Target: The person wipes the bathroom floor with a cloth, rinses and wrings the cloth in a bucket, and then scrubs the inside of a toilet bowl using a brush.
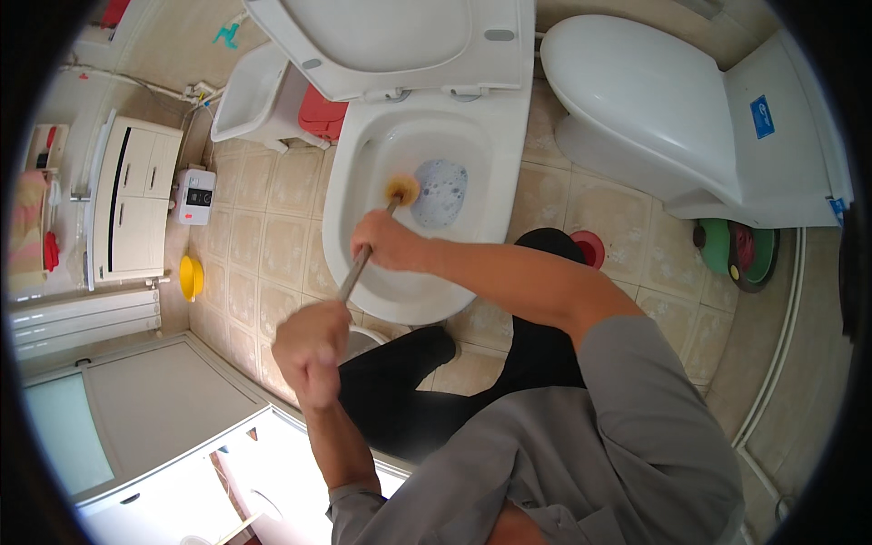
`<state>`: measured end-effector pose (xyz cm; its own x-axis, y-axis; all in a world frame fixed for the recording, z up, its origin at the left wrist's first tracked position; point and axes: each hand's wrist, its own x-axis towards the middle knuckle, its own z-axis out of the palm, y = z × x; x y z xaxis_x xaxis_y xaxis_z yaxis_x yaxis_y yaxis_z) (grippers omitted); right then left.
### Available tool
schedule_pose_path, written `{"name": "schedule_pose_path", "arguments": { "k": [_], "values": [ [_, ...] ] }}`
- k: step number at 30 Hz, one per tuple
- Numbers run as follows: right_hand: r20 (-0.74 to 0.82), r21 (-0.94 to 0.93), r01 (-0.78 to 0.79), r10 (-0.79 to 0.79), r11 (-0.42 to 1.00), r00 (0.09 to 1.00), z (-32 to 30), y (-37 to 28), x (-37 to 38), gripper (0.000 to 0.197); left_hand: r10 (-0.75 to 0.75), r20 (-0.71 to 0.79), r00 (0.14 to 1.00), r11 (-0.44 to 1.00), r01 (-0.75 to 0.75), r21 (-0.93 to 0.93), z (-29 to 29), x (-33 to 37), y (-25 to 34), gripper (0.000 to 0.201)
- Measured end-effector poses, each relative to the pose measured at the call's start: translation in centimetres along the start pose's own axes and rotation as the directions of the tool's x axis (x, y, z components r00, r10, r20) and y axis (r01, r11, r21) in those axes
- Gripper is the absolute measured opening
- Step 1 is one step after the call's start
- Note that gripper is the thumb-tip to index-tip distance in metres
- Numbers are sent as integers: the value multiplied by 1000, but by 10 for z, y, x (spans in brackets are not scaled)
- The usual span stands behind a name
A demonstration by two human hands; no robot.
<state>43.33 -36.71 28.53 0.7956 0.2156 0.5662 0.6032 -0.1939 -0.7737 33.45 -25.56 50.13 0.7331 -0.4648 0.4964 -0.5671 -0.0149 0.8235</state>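
Both my hands are closed around the handle of a toilet brush (355,274). My left hand (313,350) grips the handle's upper end and looks slightly blurred. Lower down, over the front left of the bowl, my right hand (389,241) wraps round the same handle. The yellowish brush head (401,189) is inside a white toilet (337,213), against the inner wall left of the water. Bubbly foam (440,193) floats on the water. Behind the bowl, the toilet's lid and seat (381,36) are raised.
A second white toilet (636,86), lid down, stands at right, with a green basin (740,250) by its base. A red round object (589,248) lies near my leg. At left are a red bin (321,113), white basin (250,95), yellow basin (191,277) and cabinet (136,200).
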Motion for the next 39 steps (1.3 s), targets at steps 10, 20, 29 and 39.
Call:
{"name": "schedule_pose_path", "arguments": {
  "k": [10,20,29,39],
  "values": [
    [-26,12,77,-76,997,997,6,25,-8,10,19,144,989,999,-26,46,14,-5,12,48],
    [-102,51,72,-66,996,993,1,39,-8,18,-180,65,982,983,178,38,2,4,-23,39],
    [-114,65,31,-24,997,993,-5,36,-8,22,-119,80,990,989,125,-74,0,7,-29,40],
    [-38,70,-20,23,997,999,-10,35,-6,22,-97,90,991,995,94,47,7,2,-15,54]
  ]
}}
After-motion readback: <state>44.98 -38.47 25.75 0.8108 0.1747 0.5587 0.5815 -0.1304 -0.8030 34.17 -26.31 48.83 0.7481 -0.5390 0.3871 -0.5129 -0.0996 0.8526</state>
